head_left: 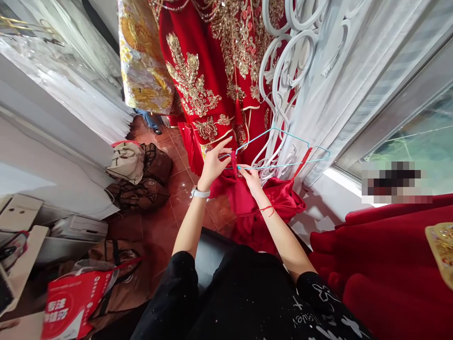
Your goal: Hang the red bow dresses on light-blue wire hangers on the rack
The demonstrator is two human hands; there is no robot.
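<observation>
A thin light-blue wire hanger hangs tilted in front of me, its hook by the white scrollwork. From it hangs a red satin dress, one thin strap looped over the right end. At the left end, my left hand pinches the other strap between thumb and fingers, with the index finger stretched out past it. My right hand grips the same strap slightly lower, thumb against it; its other fingers are partly hidden. The lower part of the dress falls behind my right forearm.
A red gown with gold embroidery hangs ahead, beside white metal scrollwork and a white curtain. Brown bags sit on the tiled floor at left, and a red shopping bag lies nearer. Red fabric fills the right side.
</observation>
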